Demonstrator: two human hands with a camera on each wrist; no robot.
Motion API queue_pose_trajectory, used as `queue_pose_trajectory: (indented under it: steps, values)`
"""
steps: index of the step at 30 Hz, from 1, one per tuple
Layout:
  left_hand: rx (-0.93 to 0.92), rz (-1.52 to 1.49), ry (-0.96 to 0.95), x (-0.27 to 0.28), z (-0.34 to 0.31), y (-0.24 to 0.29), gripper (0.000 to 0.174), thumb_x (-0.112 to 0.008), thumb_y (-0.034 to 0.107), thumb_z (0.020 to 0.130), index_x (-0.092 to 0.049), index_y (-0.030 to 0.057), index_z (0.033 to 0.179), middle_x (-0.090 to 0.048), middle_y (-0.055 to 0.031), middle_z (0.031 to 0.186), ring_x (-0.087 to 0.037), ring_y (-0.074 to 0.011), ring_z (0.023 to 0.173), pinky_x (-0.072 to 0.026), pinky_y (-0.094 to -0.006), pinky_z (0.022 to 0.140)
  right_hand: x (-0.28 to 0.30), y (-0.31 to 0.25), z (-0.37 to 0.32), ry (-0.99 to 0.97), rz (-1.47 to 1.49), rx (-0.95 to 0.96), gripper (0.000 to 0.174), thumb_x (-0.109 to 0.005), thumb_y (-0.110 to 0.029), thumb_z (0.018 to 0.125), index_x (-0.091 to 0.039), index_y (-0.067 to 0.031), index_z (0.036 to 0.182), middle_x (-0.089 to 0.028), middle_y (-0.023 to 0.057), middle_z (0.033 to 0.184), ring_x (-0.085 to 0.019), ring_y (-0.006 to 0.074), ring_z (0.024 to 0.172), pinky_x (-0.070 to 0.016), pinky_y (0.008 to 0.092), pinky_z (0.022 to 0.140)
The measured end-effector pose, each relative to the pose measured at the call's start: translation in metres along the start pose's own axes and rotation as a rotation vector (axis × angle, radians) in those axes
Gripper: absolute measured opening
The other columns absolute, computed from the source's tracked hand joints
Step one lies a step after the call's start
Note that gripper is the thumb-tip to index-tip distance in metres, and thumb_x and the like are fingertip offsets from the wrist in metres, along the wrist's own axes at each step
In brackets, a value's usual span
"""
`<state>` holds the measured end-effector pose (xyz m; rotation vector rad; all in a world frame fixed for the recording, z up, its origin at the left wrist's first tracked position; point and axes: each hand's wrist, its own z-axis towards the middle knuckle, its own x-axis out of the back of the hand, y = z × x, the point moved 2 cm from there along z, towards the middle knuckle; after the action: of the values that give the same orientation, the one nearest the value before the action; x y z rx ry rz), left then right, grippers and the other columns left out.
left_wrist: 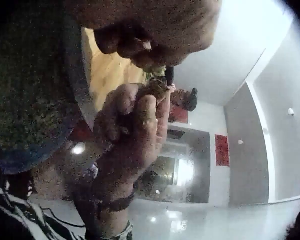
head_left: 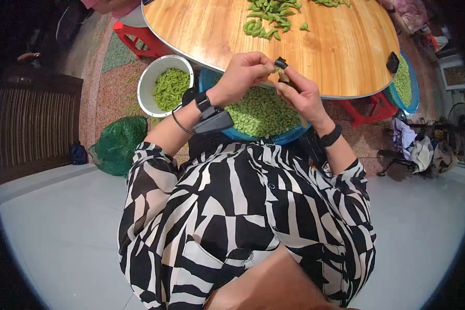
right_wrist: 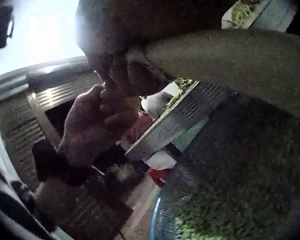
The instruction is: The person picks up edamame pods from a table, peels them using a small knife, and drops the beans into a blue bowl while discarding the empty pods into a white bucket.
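My two hands meet at the table's front edge, over the basin of shelled beans [head_left: 263, 111]. A black wrap [head_left: 281, 63] covers the tip of my right index finger. My left hand [head_left: 245, 75], thumb and forefinger together, pinches at this wrap. My right hand [head_left: 302, 95] has its thumb bent toward the forefinger, with a small brownish piece [head_left: 283, 76] between them. In the left wrist view the right hand [left_wrist: 135, 117] shows curled fingers, close to the left one. The right wrist view is dark; the left hand [right_wrist: 97, 117] appears there with bent fingers.
Green pods [head_left: 268, 18] lie on the round wooden table [head_left: 341, 51]. A black scrap [head_left: 392, 62] sits at its right edge. A white bucket [head_left: 145, 88] of pods and a green net bag [head_left: 120, 147] stand at left. Another blue basin [head_left: 411, 98] of beans is at right.
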<state>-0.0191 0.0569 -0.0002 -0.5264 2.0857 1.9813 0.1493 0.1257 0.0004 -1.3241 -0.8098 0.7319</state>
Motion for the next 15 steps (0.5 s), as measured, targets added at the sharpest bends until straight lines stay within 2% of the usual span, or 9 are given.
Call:
queue_pose_trajectory:
  steps: [2, 3, 5, 6, 7, 9, 10, 12, 15]
  values:
    - [-0.102, 0.463, 0.126, -0.001, -0.004, 0.005, 0.009, -0.059, 0.008, 0.085, -0.061, 0.0014, 0.091, -0.059, -0.0032, 0.070, -0.054, -0.0142, 0.058, -0.0403, -0.0269, 0.052, 0.002, -0.001, -0.001, 0.046, -0.040, 0.041, 0.041, -0.053, -0.016, 0.095, -0.046, -0.0034, 0.133, -0.051, -0.0034, 0.074, -0.042, 0.0026, 0.052, -0.0317, 0.0173, 0.045]
    - [-0.103, 0.464, 0.126, 0.004, -0.006, 0.006, 0.009, -0.059, 0.008, 0.085, -0.061, 0.0014, 0.091, -0.059, -0.0032, 0.070, -0.054, -0.0142, 0.058, -0.0403, -0.0269, 0.052, 0.009, 0.000, 0.000, 0.094, 0.055, -0.031, 0.039, -0.053, -0.016, 0.095, -0.048, -0.0027, 0.131, -0.051, -0.0031, 0.074, -0.042, 0.0026, 0.052, -0.0313, 0.0171, 0.045]
    - [-0.660, 1.350, 0.216, 0.024, -0.021, 0.027, 0.014, -0.058, 0.006, 0.079, -0.061, 0.0026, 0.092, -0.062, -0.0123, 0.072, -0.061, -0.0270, 0.065, -0.0473, -0.0364, 0.058, 0.024, 0.001, 0.001, 0.207, 0.192, -0.067, 0.032, -0.050, -0.015, 0.096, -0.050, -0.0007, 0.125, -0.051, -0.0005, 0.076, -0.042, 0.0032, 0.051, -0.0318, 0.0172, 0.043]
    - [-0.627, 1.593, 0.309, 0.035, -0.031, 0.039, 0.017, -0.059, 0.005, 0.075, -0.063, 0.0050, 0.092, -0.062, -0.0187, 0.077, -0.062, -0.0351, 0.073, -0.0499, -0.0430, 0.064, 0.033, 0.004, 0.000, 0.207, 0.192, -0.061, 0.032, -0.050, -0.015, 0.096, -0.050, -0.0007, 0.125, -0.051, -0.0005, 0.076, -0.042, 0.0032, 0.051, -0.0318, 0.0172, 0.043]
    - [-0.335, 1.698, 0.348, 0.038, -0.045, 0.058, 0.016, -0.060, 0.005, 0.075, -0.064, 0.0072, 0.090, -0.063, -0.0176, 0.078, -0.063, -0.0342, 0.073, -0.0509, -0.0432, 0.065, 0.044, 0.010, -0.002, 0.276, 0.256, -0.065, 0.032, -0.049, -0.014, 0.096, -0.050, -0.0006, 0.125, -0.051, 0.0007, 0.077, -0.043, 0.0038, 0.051, -0.0325, 0.0175, 0.042]
    - [-0.062, 2.075, 0.231, 0.073, -0.050, 0.069, 0.007, -0.060, 0.008, 0.077, -0.064, 0.0065, 0.083, -0.063, -0.0157, 0.084, -0.063, -0.0329, 0.077, -0.0511, -0.0424, 0.068, 0.052, 0.012, -0.001, 0.364, 0.367, -0.090, 0.031, -0.046, -0.013, 0.097, -0.050, -0.0005, 0.124, -0.052, 0.0030, 0.079, -0.044, 0.0051, 0.050, -0.0342, 0.0182, 0.039]
    - [-0.061, 2.078, 0.234, 0.080, -0.043, 0.070, 0.007, -0.060, 0.008, 0.077, -0.064, 0.0065, 0.083, -0.063, -0.0157, 0.084, -0.063, -0.0329, 0.077, -0.0511, -0.0424, 0.068, 0.052, 0.013, 0.002, 0.361, 0.369, -0.088, 0.031, -0.046, -0.013, 0.097, -0.050, -0.0005, 0.124, -0.052, 0.0030, 0.079, -0.044, 0.0051, 0.050, -0.0342, 0.0182, 0.039]
    - [-0.319, 1.933, 0.163, 0.092, -0.021, 0.076, 0.008, -0.058, 0.007, 0.079, -0.064, 0.0039, 0.083, -0.062, -0.0160, 0.085, -0.062, -0.0326, 0.078, -0.0507, -0.0416, 0.070, 0.050, 0.018, 0.011, 0.312, 0.419, -0.141, 0.030, -0.047, -0.013, 0.096, -0.051, -0.0009, 0.123, -0.052, 0.0026, 0.078, -0.044, 0.0052, 0.050, -0.0342, 0.0184, 0.039]
    - [-0.539, 1.673, 0.164, 0.076, 0.040, 0.064, 0.018, -0.059, 0.005, 0.078, -0.064, 0.0026, 0.095, -0.061, -0.0157, 0.087, -0.061, -0.0352, 0.078, -0.0501, -0.0418, 0.070, 0.042, 0.024, 0.022, 0.300, 0.337, -0.132, 0.028, -0.049, -0.014, 0.096, -0.052, -0.0016, 0.120, -0.052, 0.0018, 0.077, -0.044, 0.0051, 0.050, -0.0341, 0.0188, 0.039]
